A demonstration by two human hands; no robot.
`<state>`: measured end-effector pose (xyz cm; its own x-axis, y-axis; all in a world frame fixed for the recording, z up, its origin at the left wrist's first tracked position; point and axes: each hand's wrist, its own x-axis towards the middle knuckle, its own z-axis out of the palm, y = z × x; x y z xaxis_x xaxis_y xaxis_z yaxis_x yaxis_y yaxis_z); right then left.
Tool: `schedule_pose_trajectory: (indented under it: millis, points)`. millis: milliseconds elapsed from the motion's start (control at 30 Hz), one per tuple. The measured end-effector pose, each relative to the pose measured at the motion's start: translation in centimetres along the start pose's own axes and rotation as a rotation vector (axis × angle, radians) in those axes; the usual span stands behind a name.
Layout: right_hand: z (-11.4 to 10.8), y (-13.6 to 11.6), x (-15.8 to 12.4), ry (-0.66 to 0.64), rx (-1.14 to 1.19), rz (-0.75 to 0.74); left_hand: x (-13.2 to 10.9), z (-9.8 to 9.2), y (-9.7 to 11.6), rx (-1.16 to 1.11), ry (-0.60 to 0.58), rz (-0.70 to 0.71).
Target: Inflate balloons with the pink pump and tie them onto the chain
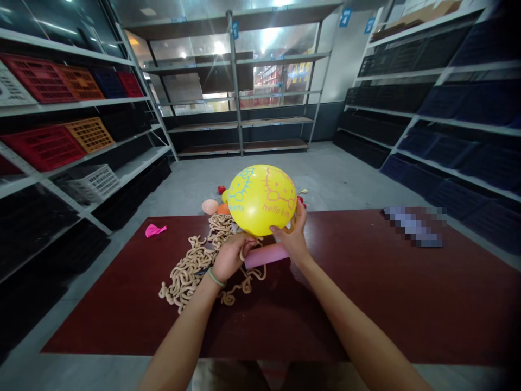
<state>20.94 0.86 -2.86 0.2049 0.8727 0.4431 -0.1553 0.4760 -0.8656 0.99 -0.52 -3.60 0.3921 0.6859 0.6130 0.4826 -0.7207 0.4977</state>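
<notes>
Yellow balloon (261, 198): inflated, printed with a cartoon cat face; we hold it just above the far middle of the counter (386, 304), between both hands.
Left hand (230, 258): clenched around a loop of beige cord, knuckles touching the balloon's underside.
Right hand (293, 239): fingers grasping the balloon's lower side by the neck.
Neck: hidden by the hands; we cannot tell whether it is tied.
Pink tube (266, 255): lies on the counter directly beneath the hands.
Cord pile (191, 269): tangled heap just left of the left hand.
Pink deflated balloon (154, 229): well apart, at the counter's left.
Technique: we judge that the right-hand pinch should stay tight at the neck while the left feeds one cord loop close around it.
Caution: we avoid pressing fingernails into the taut skin.
</notes>
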Motion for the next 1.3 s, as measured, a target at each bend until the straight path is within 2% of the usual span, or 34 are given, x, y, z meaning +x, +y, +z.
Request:
schedule_pose_trajectory:
  millis: [167,433,567,700,900,1000,1100,1200,1300]
  points:
    - [0.3,-0.1,-0.4,0.073,-0.033,-0.075,-0.2,-0.1,-0.6,-0.016,0.063,0.013]
    - [0.1,0.2,-1.1,-0.033,-0.224,-0.156,2.3,-2.0,-1.5,0.272,0.039,-0.121]
    - [-0.5,0.7,-0.9,-0.098,-0.320,-0.166,3.1,-2.9,-2.1,0.131,0.118,-0.096]
    - [-0.8,0.7,-0.9,-0.148,-0.337,-0.202,2.4,-3.6,-2.4,0.058,0.251,-0.149]
    - [0.1,0.4,-1.3,-0.211,-0.428,-0.235,-0.2,-5.8,-2.7,0.069,0.260,-0.265]
    - [1.9,0.6,-1.1,-0.281,-0.438,-0.222,-1.8,-7.7,-3.9,0.092,0.285,-0.336]
    - [4.8,1.1,-0.3,-0.424,-0.423,-0.172,-3.4,-9.7,-6.0,0.081,0.368,-0.421]
    - [9.1,2.2,0.8,-0.538,-0.377,-0.086,-5.2,-11.8,-8.4,0.052,0.523,-0.545]
    - [14.7,4.1,1.6,-0.662,-0.393,-0.007,-7.0,-14.1,-11.0,0.121,0.653,-0.673]
